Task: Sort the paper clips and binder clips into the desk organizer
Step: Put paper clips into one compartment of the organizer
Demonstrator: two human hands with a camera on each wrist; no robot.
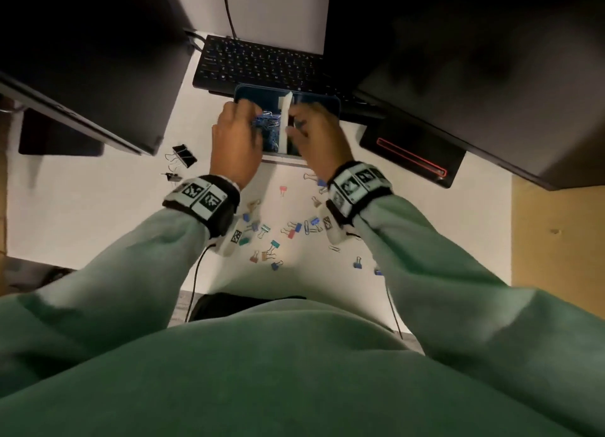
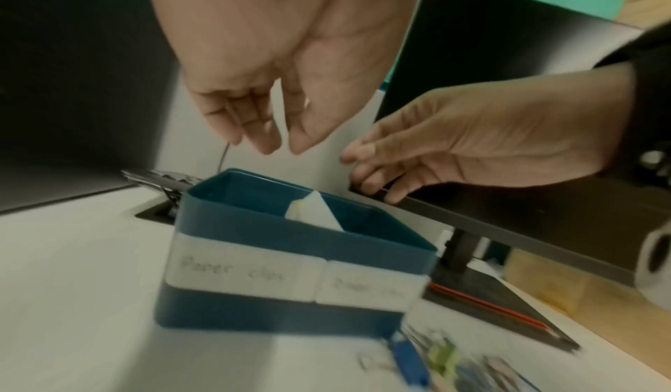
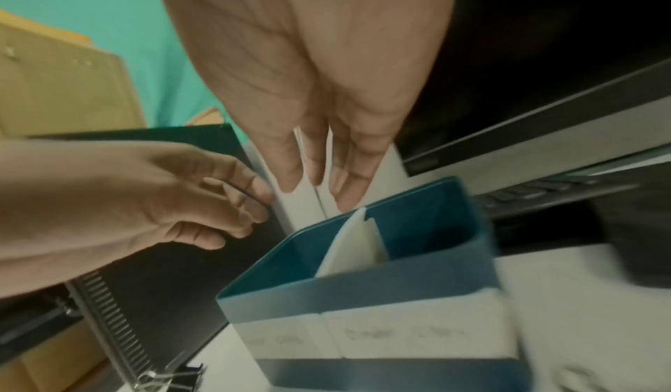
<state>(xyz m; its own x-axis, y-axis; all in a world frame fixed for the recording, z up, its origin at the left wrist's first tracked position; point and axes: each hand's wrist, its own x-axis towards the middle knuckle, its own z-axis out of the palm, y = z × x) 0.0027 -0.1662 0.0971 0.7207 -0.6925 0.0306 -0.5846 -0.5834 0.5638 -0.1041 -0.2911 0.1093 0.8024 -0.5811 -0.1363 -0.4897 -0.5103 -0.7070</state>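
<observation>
**Head view: loose clips, desk, partly sorted**

Desk organizer point(image 1: 332, 104): blue, white divider point(image 1: 284, 122); paper clips point(image 1: 268, 122) fill the left compartment. Binder clips point(image 1: 273, 246), small, coloured, scattered on desk point(image 1: 82, 214) near the wrists. Likely light, stiff, springy; take by the body, not the wire handles. Left hand point(image 1: 234, 141) and right hand point(image 1: 316, 138) hover over the organizer, fingers relaxed, holding nothing visible.

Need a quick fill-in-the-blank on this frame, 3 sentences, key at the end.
1. The desk organizer is coloured ____.
2. A ____ divider splits it into two compartments.
3. The left hand hovers over the compartment whose label reads "Paper ____", while the right hand is over the other.

Missing words: blue; white; clips
</observation>
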